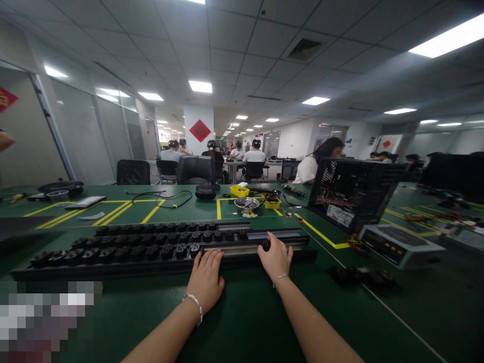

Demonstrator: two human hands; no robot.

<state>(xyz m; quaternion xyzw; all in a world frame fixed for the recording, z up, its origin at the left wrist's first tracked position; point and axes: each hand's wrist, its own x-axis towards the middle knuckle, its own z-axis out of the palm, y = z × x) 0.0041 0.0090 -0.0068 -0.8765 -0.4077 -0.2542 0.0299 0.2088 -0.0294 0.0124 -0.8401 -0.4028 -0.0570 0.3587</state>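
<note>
The left hand point(206, 282) lies loosely spread over the near edge of the front black rail point(245, 259), fingers forward and closed on nothing; its thumb sits on the near side. The right hand point(276, 254) pinches a small dark round part point(266, 245) at the rail's right portion — the fingers cover most of it, so whether it touches the rail cannot be told.

Several long black rails lie side by side across the green table point(249, 322). Rows of dark round parts point(121, 253) crowd their left and middle stretches, too dim for detail; pale channel shows between the hands.

Beyond the rails stand a shiny bowl point(242, 207) and a yellow tray point(239, 193), near tangled cables whose ends are hard to follow. To the right, an open computer case point(378, 186) partly hides a person in white point(305, 169). Nearer is a grey power supply point(403, 245), then a blurred dark cluster point(363, 277).

A pixelated patch hides the lower-left corner, and part of someone's arm point(5, 141) is cut off at the left edge.
</note>
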